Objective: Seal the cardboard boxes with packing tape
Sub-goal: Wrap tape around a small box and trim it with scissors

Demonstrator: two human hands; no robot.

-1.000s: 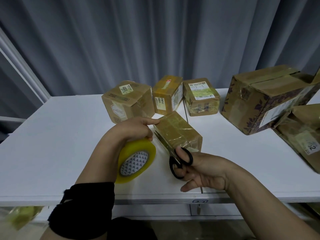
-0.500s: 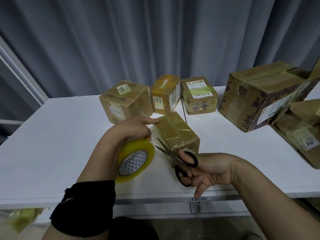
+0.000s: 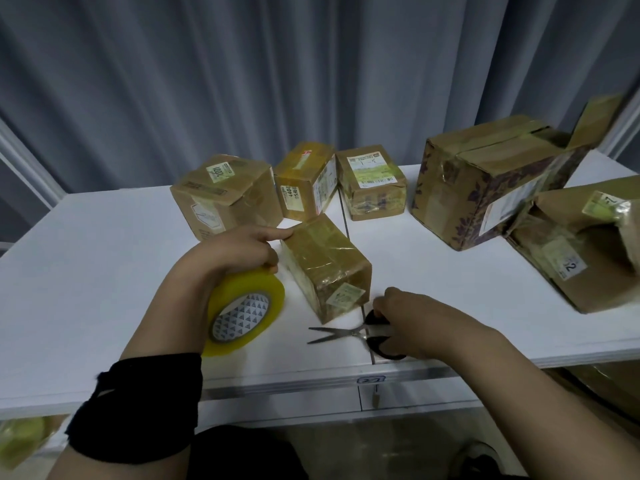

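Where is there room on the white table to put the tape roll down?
Most room: the bare left side of the table, left of the tape roll. Also the middle patch between the small taped box and the purple-printed box. Crowded: the back row and right edge.

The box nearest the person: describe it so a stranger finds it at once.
On the white table, find the back row of three small boxes. In front of them one small box lies askew, between the yellow tape roll and the scissors. Unlike the others, its top is bare glossy tape, with one small sticker on its near end.
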